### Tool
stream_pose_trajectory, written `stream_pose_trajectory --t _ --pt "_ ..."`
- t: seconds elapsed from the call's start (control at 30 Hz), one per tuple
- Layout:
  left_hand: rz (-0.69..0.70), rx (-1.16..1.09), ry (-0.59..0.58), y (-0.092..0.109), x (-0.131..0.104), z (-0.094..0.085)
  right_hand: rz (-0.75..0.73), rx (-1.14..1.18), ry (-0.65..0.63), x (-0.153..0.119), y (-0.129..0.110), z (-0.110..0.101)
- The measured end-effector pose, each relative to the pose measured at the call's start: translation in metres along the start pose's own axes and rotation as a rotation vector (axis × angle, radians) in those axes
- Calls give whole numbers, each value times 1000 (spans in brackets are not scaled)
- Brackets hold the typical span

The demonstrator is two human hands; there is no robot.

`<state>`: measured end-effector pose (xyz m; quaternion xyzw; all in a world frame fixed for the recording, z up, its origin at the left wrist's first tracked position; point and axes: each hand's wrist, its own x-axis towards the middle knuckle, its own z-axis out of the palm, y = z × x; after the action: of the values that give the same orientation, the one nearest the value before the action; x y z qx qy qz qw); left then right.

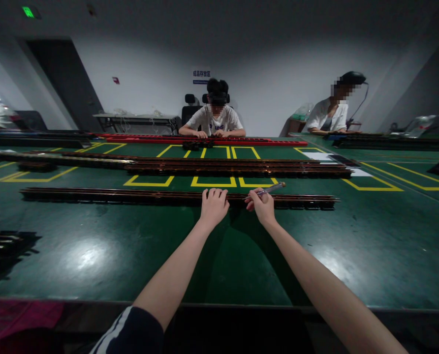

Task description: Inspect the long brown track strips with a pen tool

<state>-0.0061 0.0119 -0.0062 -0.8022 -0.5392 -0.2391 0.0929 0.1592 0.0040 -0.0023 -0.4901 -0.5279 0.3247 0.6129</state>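
A long dark strip [105, 195] with thin copper-coloured lines along it lies across the green table in front of me. Over its middle, my left hand [214, 204] rests with the fingers bent across the strip and gripping it. Just to the right, my right hand [262, 204] pinches a clear pen [274, 187]. The pen slants over the strip, its end pointing up and to the right. My right fingertips are close to the strip; whether the pen's tip touches it I cannot tell.
More dark strips [237, 168] lie stacked beyond, and another bundle [5, 243] is at the left. A red bar [260, 141] lies before a person [214, 118] opposite. Another person [330, 115] sits at the right. Yellow tape outlines [374, 189] mark the table [352, 241].
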Motion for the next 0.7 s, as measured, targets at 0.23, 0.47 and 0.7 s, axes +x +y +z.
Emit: stream_pose_trajectory --t 0.23,0.47,0.7 --pt "0 35 7 1 -1 -2 -47 -40 -51 -2 1 6" --pt "1 58 2 1 -1 -1 -61 -72 -118 -2 0 8" --pt "-62 76 -4 0 0 0 -67 -111 -142 0 3 8"
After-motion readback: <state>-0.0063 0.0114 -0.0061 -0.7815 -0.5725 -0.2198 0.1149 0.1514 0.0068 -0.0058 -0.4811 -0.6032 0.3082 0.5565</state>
